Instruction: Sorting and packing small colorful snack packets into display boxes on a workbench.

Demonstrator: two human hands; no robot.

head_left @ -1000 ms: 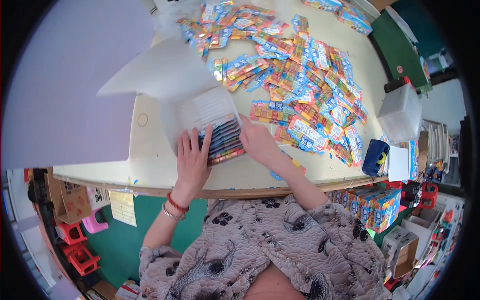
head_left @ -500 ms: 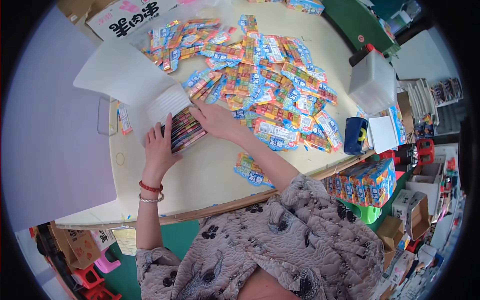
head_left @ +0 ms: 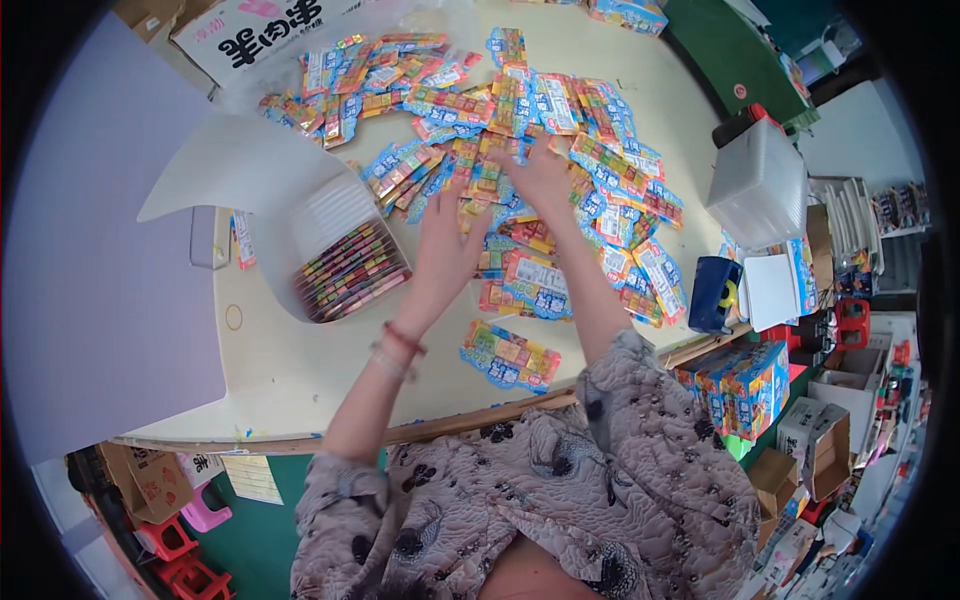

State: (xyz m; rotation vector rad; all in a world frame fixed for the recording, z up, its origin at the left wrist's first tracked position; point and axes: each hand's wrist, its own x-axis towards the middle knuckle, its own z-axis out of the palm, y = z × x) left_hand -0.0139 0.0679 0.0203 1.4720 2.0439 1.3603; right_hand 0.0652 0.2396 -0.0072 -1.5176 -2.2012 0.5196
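Observation:
A heap of flat, colourful candy packets (head_left: 505, 105) with blue printed edges covers the middle of the table. Over its near left side reaches my left hand (head_left: 443, 250), fingers apart and nothing seen in it. My right hand (head_left: 543, 182) is spread on the packets further back, its thumb and fingers apart; some fingertips are hard to make out. To the left of both hands stands a white box (head_left: 405, 262), its large pale flap (head_left: 235, 175) raised. Inside it, a row of packets (head_left: 352, 270) stands on edge. One loose packet (head_left: 510, 355) lies near the table's front edge.
At the right are a clear plastic container (head_left: 757, 185), a dark blue holder (head_left: 714, 293) and a white card stack (head_left: 768, 280). Colourful boxes (head_left: 750, 390) stand beyond the wooden table edge. A lavender panel (head_left: 100, 260) covers the left, with a printed carton (head_left: 260, 35) behind.
Both hands have left the white box, with its packets staying inside. They have moved right and away from me onto the heap, and their fingers have spread.

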